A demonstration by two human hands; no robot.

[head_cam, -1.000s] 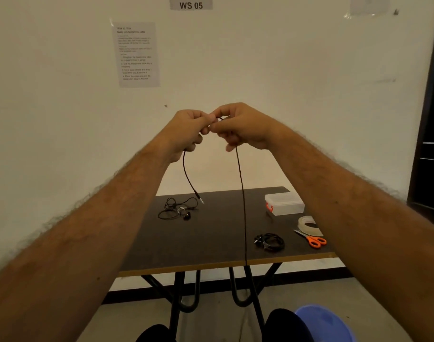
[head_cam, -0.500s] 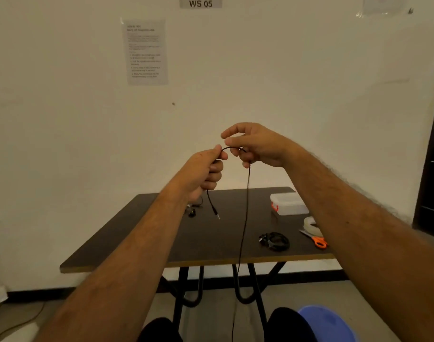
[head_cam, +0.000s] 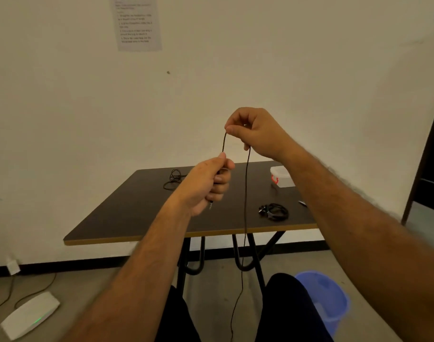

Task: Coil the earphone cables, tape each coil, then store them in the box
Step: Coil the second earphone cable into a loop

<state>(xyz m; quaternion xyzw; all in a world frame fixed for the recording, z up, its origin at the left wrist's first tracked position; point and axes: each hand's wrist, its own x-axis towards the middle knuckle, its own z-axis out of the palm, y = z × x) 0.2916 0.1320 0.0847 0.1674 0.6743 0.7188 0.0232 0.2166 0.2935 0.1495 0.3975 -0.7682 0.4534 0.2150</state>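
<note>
- The left hand (head_cam: 206, 183) is curled round the plug end of the thin black earphone cable (head_cam: 246, 193); the metal jack tip (head_cam: 211, 206) protrudes below the fist at 6 o'clock. Judged purpose: to anchor the starting end so that loops can be built against it.
- The right hand (head_cam: 255, 134), at 1 o'clock of the left, pinches the same cable between thumb and forefinger. A short taut run spans the two hands. Judged purpose: to measure out the first turn.
- The remaining cable drops from the right hand, crosses the front edge of the dark rectangular wooden table (head_cam: 127, 218), and hangs down between the knees. Its lower end is too thin to trace.
- The cable appears slender, matt and limp, with no kinks visible in the hanging run.
- On the table, a coiled black earphone bundle (head_cam: 273, 212) lies at 5 o'clock of the hands; whether it is taped cannot be told.
- A loose tangled black earphone (head_cam: 174, 180) lies at 9 o'clock, partly behind the left hand.
- The clear plastic storage box with a red latch (head_cam: 282, 177) stands at 3 o'clock, lid on, well apart from the hands.
</note>
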